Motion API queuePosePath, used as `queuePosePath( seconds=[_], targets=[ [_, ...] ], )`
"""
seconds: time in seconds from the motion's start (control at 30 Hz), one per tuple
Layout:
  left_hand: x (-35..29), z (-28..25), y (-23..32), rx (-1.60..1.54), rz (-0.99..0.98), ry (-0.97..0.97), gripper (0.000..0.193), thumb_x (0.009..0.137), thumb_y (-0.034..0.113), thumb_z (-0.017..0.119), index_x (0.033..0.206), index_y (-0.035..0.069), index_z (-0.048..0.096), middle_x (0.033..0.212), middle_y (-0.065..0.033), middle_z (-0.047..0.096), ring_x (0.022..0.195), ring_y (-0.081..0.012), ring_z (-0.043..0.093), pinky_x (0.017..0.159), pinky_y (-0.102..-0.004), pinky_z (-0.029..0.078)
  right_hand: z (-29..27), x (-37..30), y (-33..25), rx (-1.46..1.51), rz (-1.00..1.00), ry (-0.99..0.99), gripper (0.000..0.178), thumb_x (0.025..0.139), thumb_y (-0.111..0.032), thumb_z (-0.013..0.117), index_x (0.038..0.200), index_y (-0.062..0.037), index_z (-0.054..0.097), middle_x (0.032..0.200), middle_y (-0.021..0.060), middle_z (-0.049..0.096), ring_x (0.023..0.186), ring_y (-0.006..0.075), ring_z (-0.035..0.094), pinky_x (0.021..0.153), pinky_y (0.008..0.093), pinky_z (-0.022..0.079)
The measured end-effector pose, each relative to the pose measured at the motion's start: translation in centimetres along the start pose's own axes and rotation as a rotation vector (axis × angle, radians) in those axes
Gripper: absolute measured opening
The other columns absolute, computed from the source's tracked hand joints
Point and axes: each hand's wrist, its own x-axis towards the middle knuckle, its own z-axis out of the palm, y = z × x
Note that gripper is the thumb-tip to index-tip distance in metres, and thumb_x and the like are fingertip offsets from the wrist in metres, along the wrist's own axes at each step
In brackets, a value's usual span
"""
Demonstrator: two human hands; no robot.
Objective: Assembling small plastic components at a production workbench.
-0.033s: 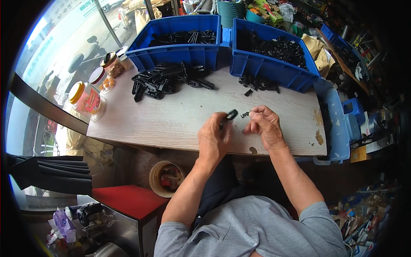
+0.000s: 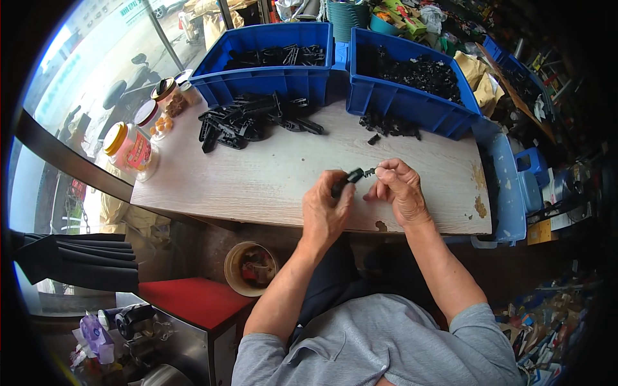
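Observation:
My left hand [image 2: 327, 204] is closed round a long black plastic part [image 2: 348, 181], its far end sticking out past the fingers toward the right. Between thumb and fingertips, my right hand [image 2: 397, 190] pinches a small black plastic piece [image 2: 369, 172]. The two parts meet or nearly meet above the table; whether they touch I cannot tell. Farther off to the left lies a heap of long black plastic parts [image 2: 241, 122], like those in the left blue bin [image 2: 264, 82]. Small black pieces [image 2: 390, 125] lie scattered before the right blue bin [image 2: 412, 114].
Lidded jars [image 2: 132, 151] line the left side of the pale wooden table [image 2: 219, 182]. A light blue tub [image 2: 513, 186] stands against its right end. Below the front edge are a round bucket [image 2: 234, 270] and a red-topped cabinet [image 2: 193, 300].
My left hand has moved slightly to the right with the long black part, bringing its end up to the small piece. My right hand has stayed almost still.

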Motion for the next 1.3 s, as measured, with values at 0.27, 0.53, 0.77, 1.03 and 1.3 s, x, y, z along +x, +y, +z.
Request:
queuePosePath(
  seconds=[0.27,0.53,0.77,1.03,1.3],
  targets=[
    [-0.2,2.6,0.5,-0.563,-0.258,-0.155,0.023,0.088,0.009,0.073,0.106,-0.002,0.064,0.082,-0.0032,0.067,0.065,-0.0057,0.059,0.059,-0.0202,0.048,0.5,-0.8,-0.5,0.094,0.007,-0.056,0.013,0.084,-0.012,0.072,0.095,-0.0077,0.066,0.075,-0.0019,0.063,0.069,0.0075,0.058,0.074,0.0231,0.050],
    [0.6,2.2,1.2,-0.645,-0.354,-0.186,0.023,0.087,0.012,0.074,0.103,-0.002,0.065,0.078,-0.0030,0.066,0.065,-0.0061,0.059,0.058,-0.0203,0.048,-0.6,-0.3,-0.3,0.074,0.014,-0.108,0.014,0.083,-0.009,0.073,0.095,-0.0071,0.067,0.081,-0.0022,0.066,0.075,0.0063,0.059,0.078,0.0222,0.049],
    [0.8,1.8,1.8,-0.684,-0.419,-0.187,0.022,0.090,0.015,0.071,0.101,-0.003,0.065,0.078,-0.0037,0.066,0.065,-0.0075,0.060,0.060,-0.0211,0.049,-1.1,0.2,-0.2,0.012,0.061,-0.118,0.013,0.086,-0.008,0.071,0.098,-0.0065,0.067,0.081,-0.0007,0.067,0.074,0.0075,0.061,0.071,0.0214,0.050],
    [0.8,2.4,1.4,-0.776,-0.455,-0.062,0.016,0.092,0.012,0.065,0.095,-0.004,0.065,0.076,-0.0062,0.065,0.063,-0.0097,0.061,0.056,-0.0218,0.052,0.2,0.1,-1.1,-0.154,0.092,-0.065,0.021,0.089,-0.026,0.069,0.093,-0.0066,0.063,0.070,-0.0007,0.060,0.054,0.0079,0.054,0.052,0.0226,0.046],
    [0.6,2.0,1.2,-0.841,-0.475,-0.040,0.013,0.090,0.008,0.065,0.095,-0.004,0.066,0.077,-0.0081,0.066,0.060,-0.0106,0.061,0.053,-0.0222,0.052,1.1,0.1,-0.6,-0.323,0.094,-0.061,0.029,0.087,-0.028,0.066,0.072,-0.0061,0.055,0.058,-0.0005,0.047,0.044,0.0077,0.044,0.039,0.0290,0.044]
  ],
)
